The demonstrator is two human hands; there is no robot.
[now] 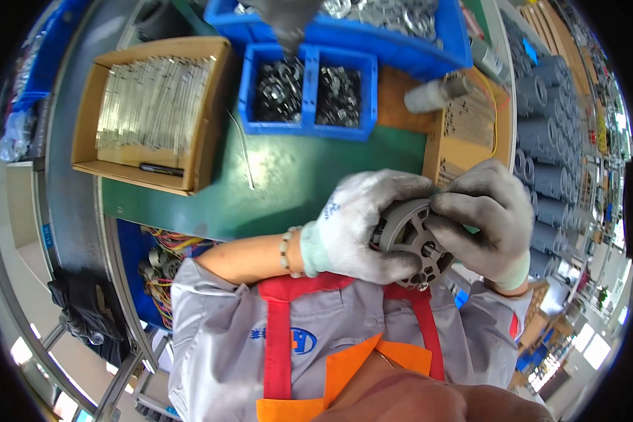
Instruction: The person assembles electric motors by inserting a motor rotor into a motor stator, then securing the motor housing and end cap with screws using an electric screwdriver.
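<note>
Both my hands wear white knit gloves with grey-stained fingers. Between them, close to my chest at the table's near right side, is a round grey metal motor housing [409, 231] with spoke-like openings and a shaft stub in its end. My left hand [362, 225] wraps around the housing's left side, thumb along its lower edge. On the upper right rim my right hand [489, 221] has its fingers bent and pressed together at the housing. Whether a small part sits between those right fingertips is hidden.
A cardboard box of thin metal rods [155, 105] stands at the left, a black pen [162, 169] inside. Blue bins [308, 129] of small metal parts sit behind. A blurred dark tool [288, 24] hangs above. A white bottle [425, 97] lies right; grey cylinders [541, 137] are stacked beyond.
</note>
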